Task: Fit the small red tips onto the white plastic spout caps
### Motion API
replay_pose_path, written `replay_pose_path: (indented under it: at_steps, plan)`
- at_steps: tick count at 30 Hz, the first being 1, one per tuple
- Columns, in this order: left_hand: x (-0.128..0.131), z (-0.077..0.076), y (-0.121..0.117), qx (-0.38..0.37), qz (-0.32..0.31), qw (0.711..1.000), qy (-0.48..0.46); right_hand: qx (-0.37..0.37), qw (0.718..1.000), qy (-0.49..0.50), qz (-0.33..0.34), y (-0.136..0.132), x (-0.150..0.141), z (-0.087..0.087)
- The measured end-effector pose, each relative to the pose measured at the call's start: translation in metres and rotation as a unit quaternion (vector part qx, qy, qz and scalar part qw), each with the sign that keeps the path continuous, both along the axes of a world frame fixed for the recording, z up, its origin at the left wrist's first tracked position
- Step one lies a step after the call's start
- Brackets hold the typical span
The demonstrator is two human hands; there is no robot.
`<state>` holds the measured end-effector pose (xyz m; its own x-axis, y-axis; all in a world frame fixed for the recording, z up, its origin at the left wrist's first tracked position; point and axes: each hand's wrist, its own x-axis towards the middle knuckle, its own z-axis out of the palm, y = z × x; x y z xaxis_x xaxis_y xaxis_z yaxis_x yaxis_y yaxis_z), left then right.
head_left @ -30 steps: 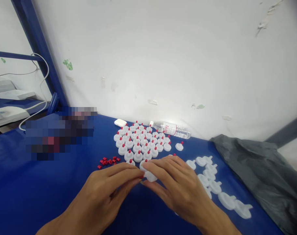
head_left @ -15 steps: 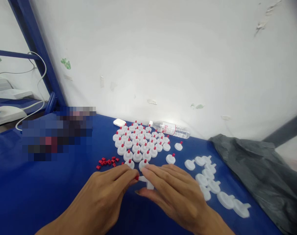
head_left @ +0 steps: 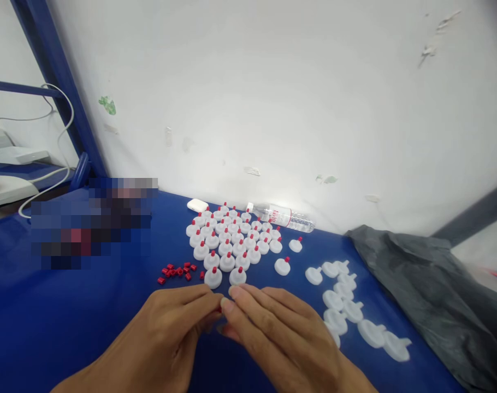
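My left hand and my right hand meet fingertip to fingertip low in the middle, over the blue table. Both are pinched together; a small red cap just shows at their tips, and a white part held there is hidden by my fingers. Just beyond them stands a cluster of white caps with red tips. A small heap of loose red caps lies to the left of it. Several plain white caps lie to the right of my right hand.
A clear water bottle lies by the white wall, with a small white case left of it. A dark grey bag covers the table's right side. A blurred patch is at the left, near blue frame bars and white cables.
Both hands drew back toward me, still joined at the tips. The white part that showed between my fingers is now covered. The view tilted slightly.
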<state>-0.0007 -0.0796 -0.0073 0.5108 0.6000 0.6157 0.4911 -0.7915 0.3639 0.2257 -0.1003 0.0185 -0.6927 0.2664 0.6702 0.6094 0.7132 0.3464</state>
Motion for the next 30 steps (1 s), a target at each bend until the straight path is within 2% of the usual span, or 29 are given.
replay_pose_path:
  at_steps: [3,7,8,10,13,16,19,23,27,30]
  plan:
    - [0.002,0.002,0.000,-0.054,-0.014,0.998,-0.018,-0.013,1.000,0.019,0.016,0.004,-0.001,0.003]
    - [-0.007,0.014,0.010,-0.013,0.023,1.000,0.011,-0.013,0.999,0.033,0.000,0.014,0.004,0.007]
    - [-0.015,0.017,0.015,0.008,0.048,0.999,0.013,-0.003,0.999,0.040,-0.016,0.017,0.007,0.007]
    - [-0.036,0.021,0.025,-0.025,0.123,0.991,0.055,0.014,0.996,0.062,-0.062,0.025,0.018,0.007]
    - [-0.071,0.021,0.040,-0.084,0.242,0.959,0.123,0.012,0.985,0.104,-0.136,0.038,0.038,0.007]
    - [-0.087,0.017,0.047,-0.132,0.277,0.932,0.191,-0.019,0.970,0.151,-0.191,0.048,0.058,0.008]
    - [-0.080,0.021,0.046,-0.179,0.292,0.906,0.247,-0.058,0.945,0.166,-0.275,0.055,0.075,0.009]
    - [-0.065,0.031,0.043,-0.259,0.331,0.858,0.295,-0.114,0.909,0.138,-0.375,0.058,0.092,0.014]
    - [-0.062,0.035,0.042,-0.280,0.315,0.847,0.324,-0.222,0.876,0.121,-0.410,0.061,0.101,0.016]
    - [-0.060,0.036,0.043,-0.289,0.292,0.848,0.334,-0.307,0.852,0.133,-0.403,0.063,0.100,0.013]
